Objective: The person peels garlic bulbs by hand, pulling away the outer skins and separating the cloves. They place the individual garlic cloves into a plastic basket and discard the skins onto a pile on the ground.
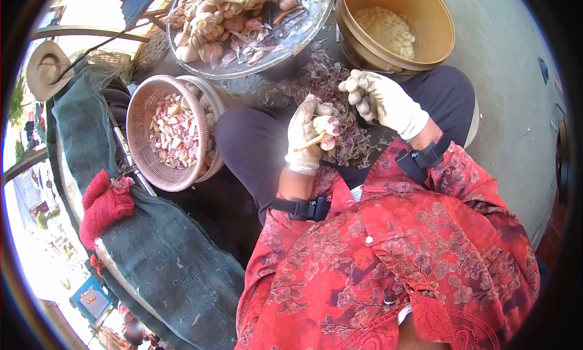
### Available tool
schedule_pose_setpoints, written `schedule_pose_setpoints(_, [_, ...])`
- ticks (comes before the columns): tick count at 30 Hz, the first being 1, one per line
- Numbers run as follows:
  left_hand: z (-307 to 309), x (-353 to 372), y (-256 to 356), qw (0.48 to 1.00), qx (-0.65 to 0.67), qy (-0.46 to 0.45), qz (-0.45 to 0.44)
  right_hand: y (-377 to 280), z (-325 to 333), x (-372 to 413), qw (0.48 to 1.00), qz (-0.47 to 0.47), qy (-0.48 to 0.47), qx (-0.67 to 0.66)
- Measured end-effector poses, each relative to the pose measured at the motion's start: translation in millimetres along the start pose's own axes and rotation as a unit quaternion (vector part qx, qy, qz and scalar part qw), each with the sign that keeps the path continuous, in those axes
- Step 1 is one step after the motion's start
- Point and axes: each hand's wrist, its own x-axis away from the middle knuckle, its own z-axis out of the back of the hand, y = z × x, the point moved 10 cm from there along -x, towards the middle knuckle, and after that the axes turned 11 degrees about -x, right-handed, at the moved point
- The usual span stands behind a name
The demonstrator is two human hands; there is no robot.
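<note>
My left hand (303, 137), in a white glove, grips a garlic bulb (327, 126) with a pale stem sticking out to the left. Just to the right and slightly higher, my gloved right hand (382, 101) has its fingers curled around what looks like a garlic clove (350, 84). Both hands hover over my lap, above a heap of purple garlic skins (346, 140). A brass bowl (434, 43) with peeled white cloves stands just beyond the right hand.
A round metal tray (316, 16) of whole garlic bulbs lies at the top. A pink woven basket (143, 116) of unpeeled cloves sits at the left. A red cloth (106, 204) rests on green netting (170, 259). A hat (45, 67) lies far left.
</note>
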Motion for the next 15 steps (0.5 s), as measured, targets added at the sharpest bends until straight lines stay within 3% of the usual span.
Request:
schedule_pose_setpoints(1, [-1, 1, 7, 0.999, -0.025, 0.017, -0.035, -21, 2, -1, 0.999, 0.031, 0.001, -0.027])
schedule_pose_setpoints(2, [0, 3, 15, 0.996, -0.050, 0.035, -0.070, -38, 7, -7, 0.993, 0.018, -0.060, -0.104])
schedule_pose_setpoints(3, [3, 3, 15, 0.996, -0.049, 0.037, -0.071, -71, 3, -2, 0.979, 0.096, -0.061, -0.170])
schedule_pose_setpoints(5, [1, -1, 6, 0.999, -0.025, -0.009, -0.025, -109, 18, 4, 0.949, 0.216, 0.020, -0.227])
schedule_pose_setpoints(6, [0, -2, 6, 0.999, -0.024, -0.011, -0.026, -109, 20, 4, 0.950, 0.217, 0.020, -0.226])
schedule_pose_setpoints(9, [0, -2, 5, 0.998, -0.050, -0.008, -0.024, -62, 7, -3, 0.996, 0.063, 0.002, -0.070])
schedule_pose_setpoints(11, [-2, 1, 8, 0.996, -0.083, 0.023, -0.027, -26, -1, 3, 0.995, 0.041, 0.005, 0.093])
schedule_pose_setpoints(13, [4, -1, 11, 0.987, -0.143, 0.030, -0.062, 4, -19, 14, 0.970, -0.004, 0.023, 0.243])
schedule_pose_setpoints(15, [8, -2, 12, 0.974, -0.200, 0.036, -0.096, 12, -43, 19, 0.904, 0.080, -0.009, 0.420])
